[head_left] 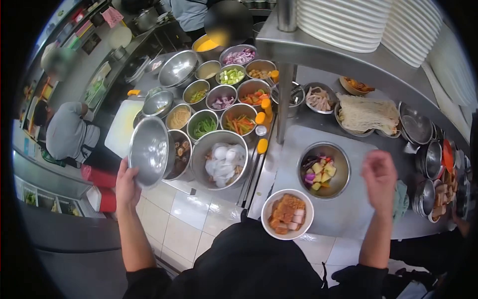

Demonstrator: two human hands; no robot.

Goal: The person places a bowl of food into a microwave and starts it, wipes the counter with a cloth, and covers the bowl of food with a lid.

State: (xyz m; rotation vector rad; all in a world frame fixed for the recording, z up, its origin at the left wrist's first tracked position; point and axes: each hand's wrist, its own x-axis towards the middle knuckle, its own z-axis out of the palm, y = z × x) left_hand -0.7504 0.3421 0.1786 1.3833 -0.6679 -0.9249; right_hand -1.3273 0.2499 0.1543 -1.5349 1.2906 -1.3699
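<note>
My left hand [128, 187] grips the rim of an empty-looking metal bowl [148, 152], tilted on its side over the left of the ingredient pots. My right hand [379, 174] hangs above the board on the right, fingers loosely curled and slightly apart, with nothing visible in them. To its left, a steel mixing bowl [302, 174] holds potato cubes [326, 175] and purple and red pieces. Nearer me, a white bowl [266, 226] of cut crispy pork [286, 212] sits at the counter's front edge.
Several pots of cut vegetables surround a large pot [196, 174] with eggs [226, 153]. A steel shelf [338, 52] bearing stacked white plates [343, 22] overhangs the counter. Noodles [368, 113] lie behind the board. Another person [72, 129] bends at the left; another stands at the back.
</note>
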